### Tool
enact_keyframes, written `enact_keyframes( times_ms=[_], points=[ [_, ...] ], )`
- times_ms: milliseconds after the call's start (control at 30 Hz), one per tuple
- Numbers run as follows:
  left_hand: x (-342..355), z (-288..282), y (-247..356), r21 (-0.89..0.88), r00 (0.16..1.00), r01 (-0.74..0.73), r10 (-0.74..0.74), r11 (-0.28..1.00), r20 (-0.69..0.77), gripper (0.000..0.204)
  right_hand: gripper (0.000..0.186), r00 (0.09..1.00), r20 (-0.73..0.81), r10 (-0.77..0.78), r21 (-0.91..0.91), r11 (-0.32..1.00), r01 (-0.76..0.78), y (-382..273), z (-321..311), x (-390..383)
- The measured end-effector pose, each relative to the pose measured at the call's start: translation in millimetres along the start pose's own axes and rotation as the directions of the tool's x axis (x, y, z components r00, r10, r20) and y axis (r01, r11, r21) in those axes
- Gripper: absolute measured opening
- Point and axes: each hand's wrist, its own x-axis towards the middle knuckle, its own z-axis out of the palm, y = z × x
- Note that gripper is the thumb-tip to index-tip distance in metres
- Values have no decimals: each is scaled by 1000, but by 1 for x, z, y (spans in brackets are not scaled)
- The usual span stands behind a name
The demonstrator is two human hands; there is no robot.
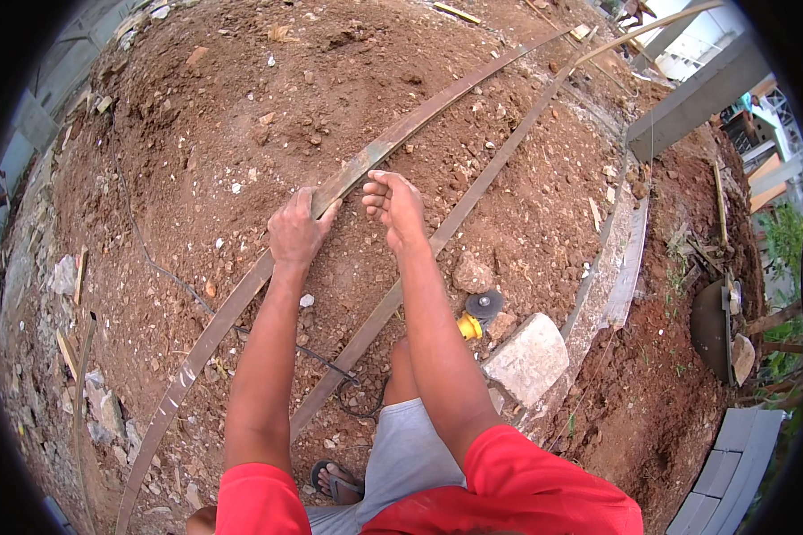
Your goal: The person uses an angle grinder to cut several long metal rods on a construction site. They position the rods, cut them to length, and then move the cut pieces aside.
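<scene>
A long, narrow brownish bar (428,109), seemingly metal with worn paint, runs from the lower left to the upper right. My left hand (301,227) is closed over it near its middle, fingers across the top and thumb on the near side. Just right of that, my right hand (396,207) hovers beside the bar's near edge. Its fingers are loosely curled and slightly apart, with nothing visible in them. A second long bar (500,160) lies roughly parallel, passing beneath my right forearm. Near my right knee is an angle grinder (470,326) with a yellow body and dark disc.
A pale stone block (528,358) sits right of the grinder. A black cord (326,361) trails across rubble-strewn red soil. Concrete edging (623,267) leads to a grey post (696,98). A dark pan (712,330) and grey blocks (723,473) lie at the right.
</scene>
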Motion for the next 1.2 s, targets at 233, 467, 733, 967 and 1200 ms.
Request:
enact_keyframes(
  times_ms=[233,467,733,967,1200],
  points=[
    [-2,2,-3,-64,996,-69,65,996,-68,53,26,1000,-3,-8,-1,1000,8,0,-1,0],
    [-4,9,-7,-58,998,-57,57,997,3,51,26,1000,-6,-2,-10,1000,2,-2,-1,0],
    [-2,-2,-2,-98,992,76,-65,992,104,52,25,1000,4,7,8,1000,-7,1,-2,1],
    [1,-12,3,-150,986,98,-75,984,152,60,26,1000,0,12,-2,1000,-12,3,-9,6],
    [-17,-38,-12,-300,987,92,-47,950,154,80,27,999,4,37,-16,999,-37,5,-9,5]
  ],
)
